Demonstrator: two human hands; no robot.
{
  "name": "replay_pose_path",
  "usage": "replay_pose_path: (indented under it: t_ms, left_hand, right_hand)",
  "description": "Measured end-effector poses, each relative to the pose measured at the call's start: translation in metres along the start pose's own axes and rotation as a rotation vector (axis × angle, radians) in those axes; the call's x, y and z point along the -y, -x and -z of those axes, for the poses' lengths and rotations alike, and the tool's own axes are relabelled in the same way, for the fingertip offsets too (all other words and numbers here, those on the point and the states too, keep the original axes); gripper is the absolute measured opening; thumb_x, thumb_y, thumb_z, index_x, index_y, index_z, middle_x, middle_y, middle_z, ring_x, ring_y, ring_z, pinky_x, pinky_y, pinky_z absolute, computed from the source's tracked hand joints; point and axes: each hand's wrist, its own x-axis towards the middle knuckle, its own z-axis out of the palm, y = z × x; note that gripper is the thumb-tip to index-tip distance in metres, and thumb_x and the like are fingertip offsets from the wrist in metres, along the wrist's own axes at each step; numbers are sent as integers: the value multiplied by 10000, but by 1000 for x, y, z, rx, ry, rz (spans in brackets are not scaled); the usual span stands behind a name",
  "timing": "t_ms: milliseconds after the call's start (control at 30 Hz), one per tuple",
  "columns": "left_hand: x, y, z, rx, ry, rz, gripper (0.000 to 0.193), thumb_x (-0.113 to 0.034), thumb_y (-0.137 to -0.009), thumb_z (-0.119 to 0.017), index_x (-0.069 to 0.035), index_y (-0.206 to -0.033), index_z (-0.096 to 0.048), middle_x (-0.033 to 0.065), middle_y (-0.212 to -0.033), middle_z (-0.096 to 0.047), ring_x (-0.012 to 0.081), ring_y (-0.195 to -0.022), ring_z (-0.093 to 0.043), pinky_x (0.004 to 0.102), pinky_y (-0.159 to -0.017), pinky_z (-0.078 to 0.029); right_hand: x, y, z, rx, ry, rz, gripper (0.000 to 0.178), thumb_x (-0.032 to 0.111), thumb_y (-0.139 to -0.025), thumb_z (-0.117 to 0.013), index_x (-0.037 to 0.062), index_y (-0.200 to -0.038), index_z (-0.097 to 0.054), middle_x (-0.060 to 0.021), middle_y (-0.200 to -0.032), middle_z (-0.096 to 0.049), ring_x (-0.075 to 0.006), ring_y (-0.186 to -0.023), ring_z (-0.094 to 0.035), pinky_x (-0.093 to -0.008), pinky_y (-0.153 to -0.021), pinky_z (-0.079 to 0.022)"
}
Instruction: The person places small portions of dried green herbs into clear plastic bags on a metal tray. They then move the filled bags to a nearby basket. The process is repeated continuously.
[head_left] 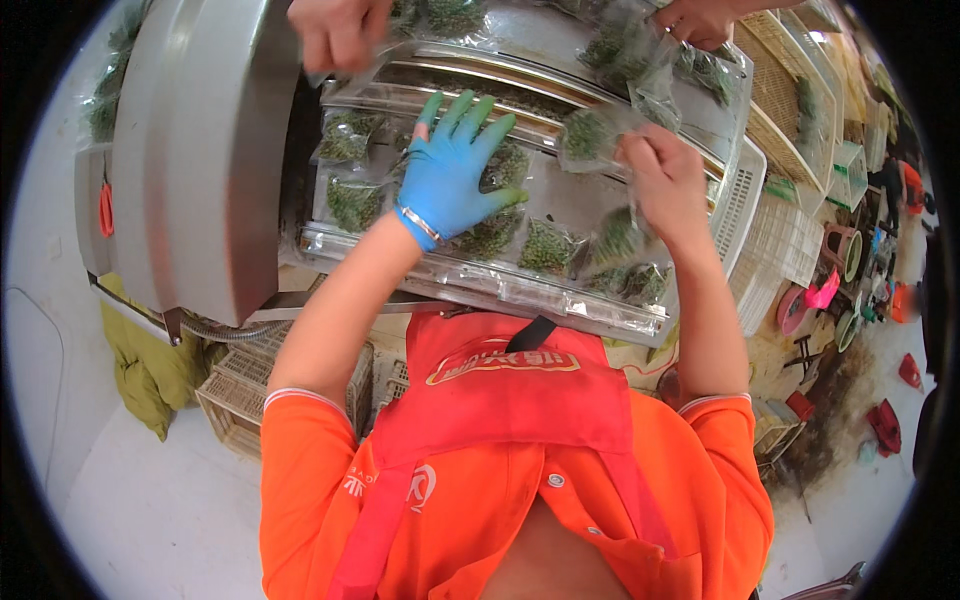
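Clear plastic bag of small green produce (590, 138): in the head view you have it pinched by its edge in your right hand (668, 185), over the grey metal tray (565, 200). Your blue-gloved left hand (448, 165) is spread wide, palm down above other filled bags (whether it presses on them, I can't tell). Set down crooked, your bag could fold its film or overlap its neighbours; a slack grip could spill the contents. A co-worker's hands (342, 38) across the tray could knock yours if both reach in together. The filled bags (548, 247) nearest you lie along the front metal rail (450, 275), each holding loose green clumps; at right, a beige plastic crate (768, 85) has something green inside.
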Motion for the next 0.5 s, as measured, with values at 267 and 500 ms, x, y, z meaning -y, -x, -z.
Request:
replay_pose_path:
  t_ms: [267, 500]
  left_hand:
    - [-54, -20, -47, -106, 878, 237, 258, -125, -874, -733, -54, -1121, -719, 76, -1140, -718, 221, -1080, -661, 370, -971, -501]
    - [-60, -35, -43, -37, 1185, 381, 182, -96, -942, -690, -6, -1096, -720, 16, -967, -716, 97, -854, -624, 259, -800, -519]
  right_hand:
    - [-10, 26, 15, 154, -162, -258, 298, 304, -940, -671, 11, -935, -721, -4, -693, -602, -65, -668, -493, -252, -620, -412]
    - [-40, 13, 22, 93, -87, -130, 255, 226, -890, -779, 9, -999, -703, 44, -628, -504, -39, -617, -425, -247, -550, -314]
